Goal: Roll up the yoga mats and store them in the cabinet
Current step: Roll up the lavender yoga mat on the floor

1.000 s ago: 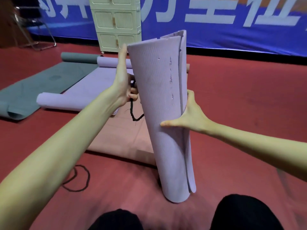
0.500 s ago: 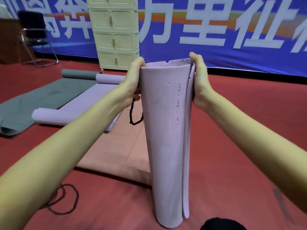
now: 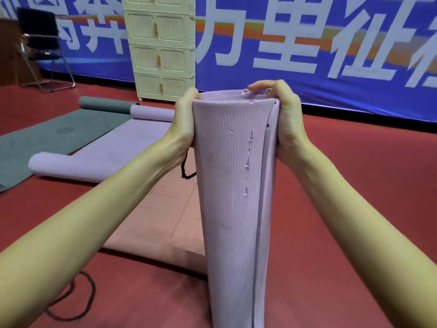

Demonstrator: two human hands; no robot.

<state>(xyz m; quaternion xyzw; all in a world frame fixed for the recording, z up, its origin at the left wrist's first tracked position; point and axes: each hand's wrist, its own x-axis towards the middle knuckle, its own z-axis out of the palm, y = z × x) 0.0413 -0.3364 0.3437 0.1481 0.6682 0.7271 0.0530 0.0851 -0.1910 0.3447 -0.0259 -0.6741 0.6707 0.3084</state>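
Upright on the red floor [image 3: 354,185], close in front of the person, stands the rolled lilac mat [image 3: 231,209], its outer flap edge running down its right side and small tears dotting its textured face. Both hands clasp its top end: the left hand [image 3: 183,121] curls round the left side of the roll, and a black cord [image 3: 186,170] hangs in a loop just beneath it; the right hand [image 3: 282,119] wraps the right side with its fingers [image 3: 260,87] hooked over the rim onto the coiled layers. Behind the roll a pinkish-brown mat [image 3: 163,216] lies flat. Left of that lies a second lilac mat [image 3: 106,152], unrolled with both ends curling, and beside it, nearer the floor's left edge, a grey-green mat [image 3: 47,140], its far end also rolled. Another loop of black cord [image 3: 80,301] lies near the floor's near-left corner. At the far edge a cream cabinet [image 3: 162,50] with 2 doors per tier stands shut against a blue banner [image 3: 307,43], and a black chair [image 3: 40,43] sits at the far-left corner.
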